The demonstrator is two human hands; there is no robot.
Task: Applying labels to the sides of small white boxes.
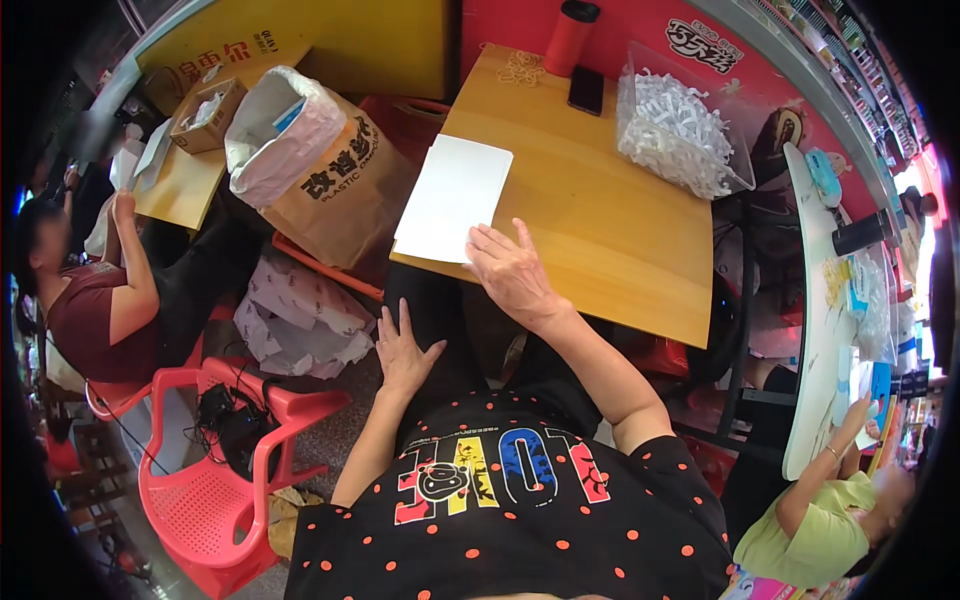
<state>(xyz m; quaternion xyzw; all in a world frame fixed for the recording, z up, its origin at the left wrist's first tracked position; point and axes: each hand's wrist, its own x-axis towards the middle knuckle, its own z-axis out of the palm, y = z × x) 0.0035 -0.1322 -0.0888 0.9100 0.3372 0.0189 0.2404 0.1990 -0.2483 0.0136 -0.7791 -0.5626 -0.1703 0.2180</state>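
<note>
1. Right now, the person's right hand (512, 272) lies flat on the wooden surface (600, 210), near its front edge. Its fingers are spread out and hold nothing.
2. The fingertips of that hand touch the lower corner of a stack of white paper sheets (453, 196). The sheets lie on the left part of the surface, and one side hangs a little over the edge.
3. The left hand (404, 350) rests on the person's lap, on dark trousers. Its grip is loose and spread too, with nothing in it.
4. At the far right of the surface stands a clear plastic box (680, 125) full of white paper shreds.
5. Behind it, by the red wall, stand a red cup (571, 36) with a dark lid and a dark phone (586, 90) lying flat. Some pale rubber bands (520, 67) lie near them.
6. To the left of the surface stands a big brown paper sack (320, 165) with a white lining, open at the top.
7. A pink plastic chair (225, 470) stands low on the left.
8. Another person in a dark red shirt (95, 310) sits at the far left, and one in a light green shirt (825, 530) sits at the lower right.
</note>
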